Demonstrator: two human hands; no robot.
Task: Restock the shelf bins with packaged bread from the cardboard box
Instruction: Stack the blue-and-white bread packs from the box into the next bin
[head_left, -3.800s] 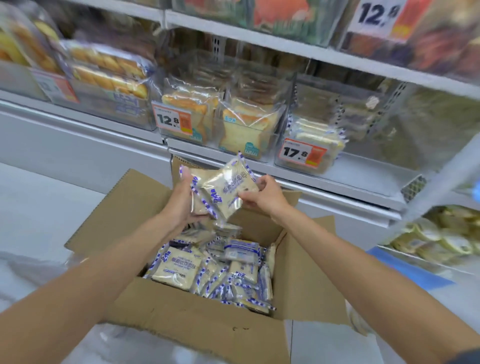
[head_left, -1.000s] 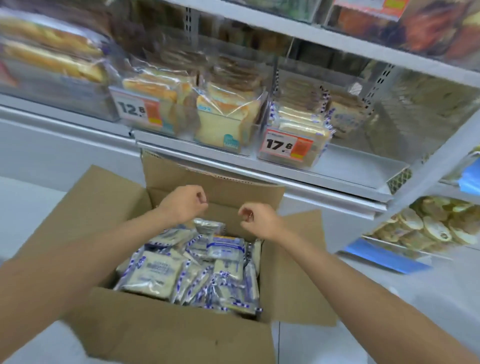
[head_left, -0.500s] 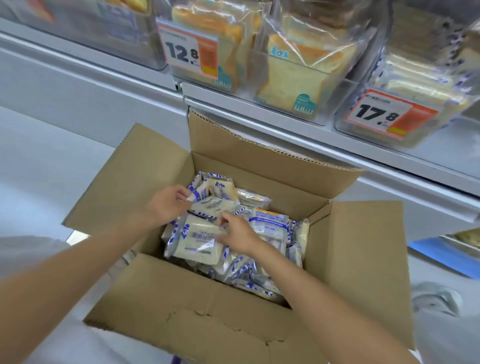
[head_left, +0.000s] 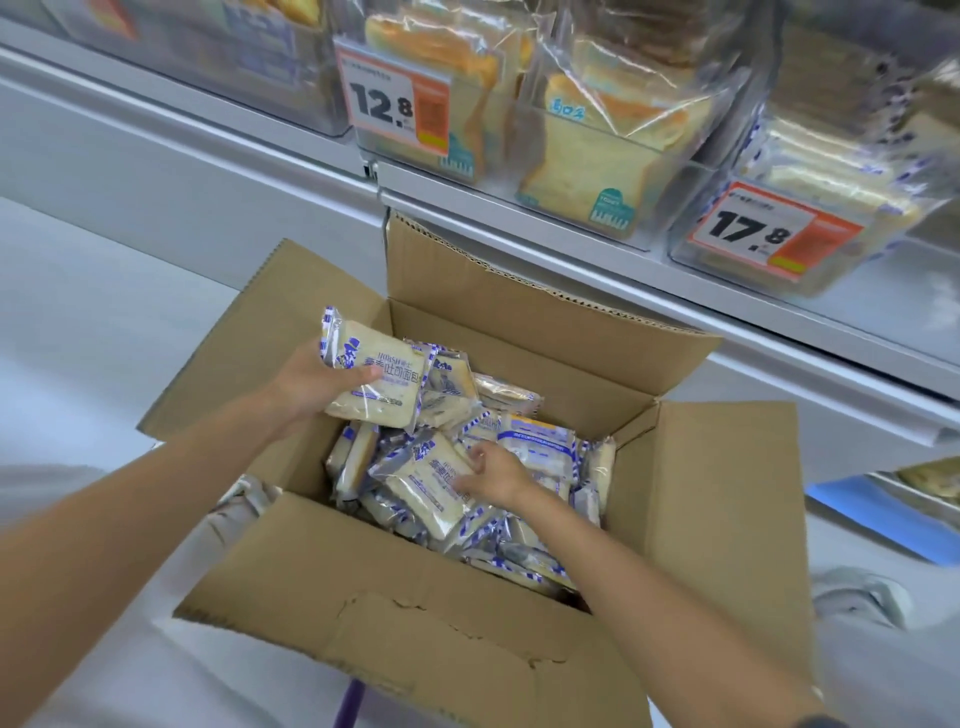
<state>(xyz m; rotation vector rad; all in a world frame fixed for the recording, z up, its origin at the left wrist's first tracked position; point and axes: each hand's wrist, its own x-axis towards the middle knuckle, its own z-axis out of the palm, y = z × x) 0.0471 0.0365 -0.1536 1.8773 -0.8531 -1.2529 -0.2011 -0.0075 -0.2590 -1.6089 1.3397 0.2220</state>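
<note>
Bread packet (head_left: 379, 384) gripped by left hand (head_left: 311, 382), another by right hand (head_left: 493, 475) inside box (head_left: 415, 623) beneath bins (head_left: 571, 200).

The left hand (head_left: 311, 384) hides its fingers behind the bread packet (head_left: 376, 382) it holds, at ten o'clock in the cardboard box (head_left: 467, 649). The right hand (head_left: 493, 475) covers the three o'clock edge of a second packet (head_left: 426, 483); whether it grips cannot be told. Lower packets lie buried. At twelve o'clock the shelf bins (head_left: 509, 192) are cut by the picture's edge, and the one at two o'clock is blurred. Small print on the price tags (head_left: 397, 104) is illegible. At six o'clock a purple object (head_left: 348, 706) is cut off.
</note>
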